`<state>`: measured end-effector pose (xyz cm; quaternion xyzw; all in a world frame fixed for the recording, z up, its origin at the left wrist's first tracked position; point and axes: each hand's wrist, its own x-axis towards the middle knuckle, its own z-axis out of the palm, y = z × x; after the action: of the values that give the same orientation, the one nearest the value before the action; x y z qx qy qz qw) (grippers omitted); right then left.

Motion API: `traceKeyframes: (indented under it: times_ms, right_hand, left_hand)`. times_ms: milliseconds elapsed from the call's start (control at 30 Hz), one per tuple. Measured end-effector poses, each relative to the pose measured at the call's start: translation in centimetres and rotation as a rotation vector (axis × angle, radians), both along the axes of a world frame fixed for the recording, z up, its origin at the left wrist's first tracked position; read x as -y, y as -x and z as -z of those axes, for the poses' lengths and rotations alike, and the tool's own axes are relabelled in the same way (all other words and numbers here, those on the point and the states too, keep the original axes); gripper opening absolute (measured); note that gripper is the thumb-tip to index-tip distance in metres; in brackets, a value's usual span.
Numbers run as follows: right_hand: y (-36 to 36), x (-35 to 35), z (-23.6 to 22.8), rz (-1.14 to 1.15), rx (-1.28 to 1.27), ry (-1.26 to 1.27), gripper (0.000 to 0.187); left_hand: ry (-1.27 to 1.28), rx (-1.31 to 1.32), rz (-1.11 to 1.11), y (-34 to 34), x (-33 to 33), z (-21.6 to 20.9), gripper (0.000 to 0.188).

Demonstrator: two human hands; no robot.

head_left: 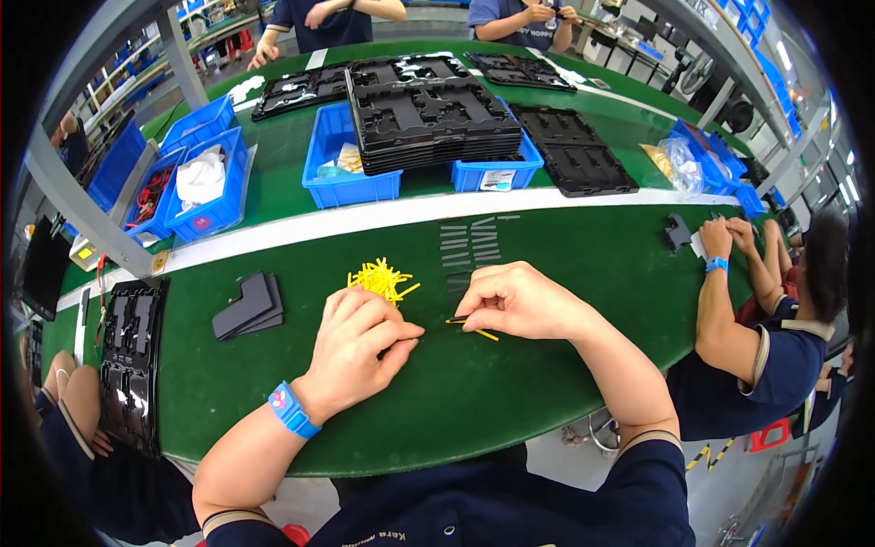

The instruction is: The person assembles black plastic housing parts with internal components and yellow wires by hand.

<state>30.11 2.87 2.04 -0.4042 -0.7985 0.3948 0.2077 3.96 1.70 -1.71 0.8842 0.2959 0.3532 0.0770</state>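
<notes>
Thumb and fingertips of my right hand (519,301) are pinched together on a small thin dark strip (456,320). Just under those fingertips a short yellow strip (487,335) shows; whether it is held or lies on the table I cannot tell. My left hand (360,342) rests palm down, thumb and forefinger apart, with nothing seen in it. Right behind its fingers is a loose pile of short yellow strips (378,278). Beyond my right hand, small grey strips (454,246) lie in rows on the green table (365,428). Dark grey L-shaped pieces (251,308) are stacked left of my left hand.
A tall stack of black moulded trays (428,114) sits across blue bins (355,187). More black trays (574,150) lie behind and at the left (132,356). Blue bins (214,182) stand far left. Co-workers sit at the right (775,356), left and far side.
</notes>
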Motion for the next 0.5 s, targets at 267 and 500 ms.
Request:
traceKeyframes:
  times_ms: [267,500]
  right_hand:
    - [1.3,0.2,0.5,0.061,-0.054,0.165,0.016]
    - [2.2,0.6,0.9,0.029,-0.072,0.194,0.016]
  left_hand:
    - [0.149,0.033,0.015,-0.5,0.3,0.1,0.03]
    - [0.151,0.083,0.03,-0.6,0.3,0.1,0.022]
